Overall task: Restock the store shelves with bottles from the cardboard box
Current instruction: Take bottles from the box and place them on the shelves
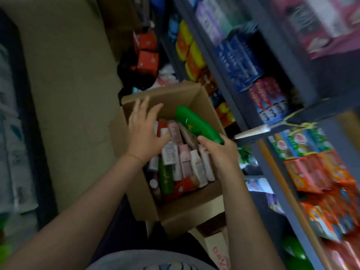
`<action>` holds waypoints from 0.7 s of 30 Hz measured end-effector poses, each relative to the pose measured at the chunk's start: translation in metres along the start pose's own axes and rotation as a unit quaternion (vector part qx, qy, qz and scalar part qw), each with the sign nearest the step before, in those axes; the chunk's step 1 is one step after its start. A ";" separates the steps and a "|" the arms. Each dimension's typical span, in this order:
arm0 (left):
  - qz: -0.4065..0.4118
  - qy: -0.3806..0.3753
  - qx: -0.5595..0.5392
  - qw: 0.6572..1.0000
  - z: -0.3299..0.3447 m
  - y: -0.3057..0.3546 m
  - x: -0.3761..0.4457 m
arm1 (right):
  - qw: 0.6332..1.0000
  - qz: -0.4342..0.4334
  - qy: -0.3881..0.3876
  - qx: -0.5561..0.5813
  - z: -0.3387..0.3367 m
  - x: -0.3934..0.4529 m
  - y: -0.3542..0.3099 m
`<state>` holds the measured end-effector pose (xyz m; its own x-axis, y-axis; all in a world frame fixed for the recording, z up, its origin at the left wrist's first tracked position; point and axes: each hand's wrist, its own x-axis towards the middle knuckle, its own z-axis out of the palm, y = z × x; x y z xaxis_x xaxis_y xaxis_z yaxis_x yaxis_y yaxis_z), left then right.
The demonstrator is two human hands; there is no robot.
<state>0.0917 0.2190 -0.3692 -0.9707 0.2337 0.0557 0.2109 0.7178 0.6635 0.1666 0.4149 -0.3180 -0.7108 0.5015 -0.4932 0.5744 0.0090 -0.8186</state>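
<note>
Clearly early on, the head view shows the right hand (220, 152) gripping a green bottle (198, 124) above the cardboard box (167, 94), the left hand (145, 131) spread over many remaining bottles (187, 162), shelves (229, 90) alongside.

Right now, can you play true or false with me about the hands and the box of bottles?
1. The right hand holds a green bottle. True.
2. The cardboard box is empty. False: many bottles lie inside it, white, pink, red and green.
3. The left hand grips a red bottle. False: it reaches into the box with fingers spread, holding nothing.
4. The shelves on the right hold packaged goods. True.
5. The green bottle is already standing on a shelf. False: it is in the hand, above the box.
</note>
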 end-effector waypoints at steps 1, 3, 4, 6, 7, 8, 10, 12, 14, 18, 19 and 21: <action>0.060 -0.001 0.004 0.998 -0.008 0.025 0.001 | 0.999 -0.030 0.005 0.007 -0.014 -0.012 -0.015; 0.147 -0.007 0.021 0.989 -0.030 0.080 0.003 | 0.994 -0.095 0.022 0.054 -0.042 -0.039 -0.047; 0.173 -0.011 0.025 0.984 -0.042 0.110 0.003 | 0.987 -0.129 0.032 0.087 -0.057 -0.054 -0.064; 0.219 -0.016 0.018 0.975 -0.067 0.169 0.000 | 0.970 -0.200 0.039 0.131 -0.089 -0.087 -0.100; 0.234 -0.020 -0.001 0.972 -0.079 0.200 -0.002 | 0.961 -0.239 0.038 0.136 -0.107 -0.102 -0.118; 0.236 -0.031 -0.030 0.971 -0.091 0.230 -0.006 | 0.950 -0.276 0.042 0.138 -0.125 -0.118 -0.134; 0.240 -0.053 -0.087 0.965 -0.109 0.286 -0.012 | 0.930 -0.338 0.059 0.132 -0.161 -0.147 -0.162; 0.279 -0.057 -0.148 0.947 -0.123 0.338 -0.020 | 0.912 -0.384 0.064 0.126 -0.200 -0.175 -0.182; 0.320 -0.062 -0.172 0.929 -0.132 0.375 -0.024 | 0.904 -0.415 0.063 0.082 -0.227 -0.194 -0.194; 0.430 -0.059 -0.154 0.888 -0.136 0.456 -0.034 | 0.865 -0.467 0.174 0.052 -0.293 -0.229 -0.209; 0.456 -0.058 -0.150 0.875 -0.133 0.472 -0.033 | 0.850 -0.480 0.213 0.048 -0.308 -0.232 -0.211; 0.493 -0.048 -0.137 0.858 -0.125 0.497 -0.027 | 0.830 -0.488 0.267 0.045 -0.336 -0.234 -0.213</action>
<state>0.2086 0.4875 0.0518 -0.3193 0.7009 0.6378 0.8764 -0.0376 0.4801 0.3468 0.5864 0.0706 -0.5240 0.6058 0.5987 -0.2186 0.5838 -0.7819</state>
